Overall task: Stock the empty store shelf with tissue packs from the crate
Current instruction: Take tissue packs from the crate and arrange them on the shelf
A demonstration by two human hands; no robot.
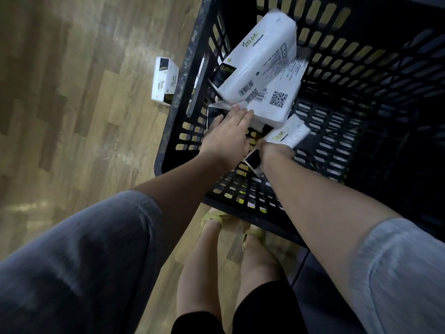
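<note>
Both my arms reach down into the black crate (183, 68). My left hand (226, 136), fingers straight, lies flat against the near end of a white tissue pack (274, 102). Another pack (262, 54) leans across it. My right hand (274, 150) appears to grip a smaller pack (289, 133); its fingers are hidden. One pack (165, 80) lies on the wood floor (72, 92) just beside the crate.

We reach both arms into a black crate (183, 75): our left hand (226, 133) lies flat against a white tissue pack (274, 102), our right hand (274, 150) grips a smaller pack (289, 133).
</note>
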